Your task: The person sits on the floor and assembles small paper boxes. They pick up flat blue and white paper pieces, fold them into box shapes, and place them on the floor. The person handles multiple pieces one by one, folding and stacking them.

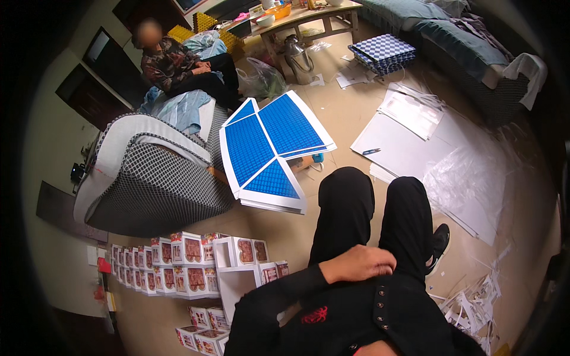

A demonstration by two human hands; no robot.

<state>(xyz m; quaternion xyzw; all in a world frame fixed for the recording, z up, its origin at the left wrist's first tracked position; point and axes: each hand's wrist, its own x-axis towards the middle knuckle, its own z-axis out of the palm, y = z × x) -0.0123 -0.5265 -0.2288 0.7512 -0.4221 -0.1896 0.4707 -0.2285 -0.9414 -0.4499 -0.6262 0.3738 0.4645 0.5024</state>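
Observation:
My left hand (361,264) rests across my lap, near the top of my black trousers (346,207). Its fingers are loosely bent and I see nothing held in them. My right hand is out of view. Ahead and to the left of my knees lies a stack of white-edged cardboard sheets (246,155) with blue patterned panels, raised above the floor. What bears the stack is mostly hidden under it. Rows of small white boxes (190,282) with clear windows stand to my left, beside my left arm.
A checked armchair (172,178) stands at left; a person (172,68) sits beyond it. White sheets (409,139) with a pen (371,152) and crumpled clear plastic (466,184) lie at right. Paper scraps (475,308) lie near right. Behind are a thermos (298,59), table (309,22) and sofa (463,47).

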